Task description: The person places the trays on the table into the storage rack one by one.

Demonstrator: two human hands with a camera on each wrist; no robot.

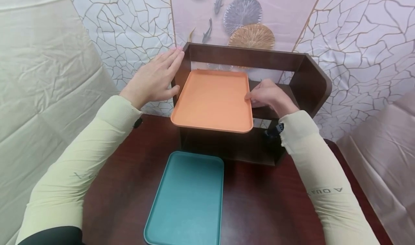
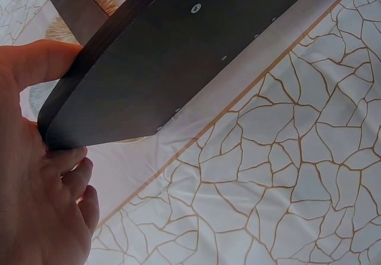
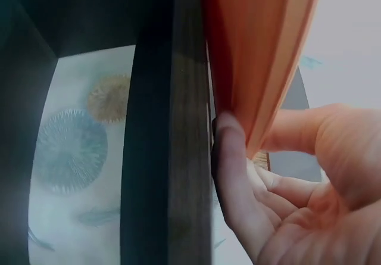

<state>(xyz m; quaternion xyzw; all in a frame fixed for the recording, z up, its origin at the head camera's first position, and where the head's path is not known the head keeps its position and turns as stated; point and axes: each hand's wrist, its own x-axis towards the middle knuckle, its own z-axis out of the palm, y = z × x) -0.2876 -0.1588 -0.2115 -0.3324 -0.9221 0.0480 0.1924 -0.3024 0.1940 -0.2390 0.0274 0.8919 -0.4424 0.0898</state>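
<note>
An orange tray point(image 1: 212, 99) lies on the shelf of a dark wooden rack point(image 1: 311, 75) and overhangs its front edge. My right hand point(image 1: 259, 95) pinches the tray's right rim; in the right wrist view the thumb and fingers of that hand point(image 3: 280, 187) close on the orange tray's point(image 3: 262, 50) edge beside the shelf board point(image 3: 172, 128). My left hand point(image 1: 162, 75) lies flat with straight fingers against the outside of the rack's left side panel. The left wrist view shows that hand point(image 2: 36, 175) pressed to the panel point(image 2: 178, 62). A teal tray point(image 1: 188, 198) rests on the table in front.
The rack stands at the back of a dark red-brown table point(image 1: 259, 201), against a wall papered with a cracked-line pattern point(image 1: 129, 25). Pale cloth point(image 1: 39, 68) hangs at the left, and more hangs at the right.
</note>
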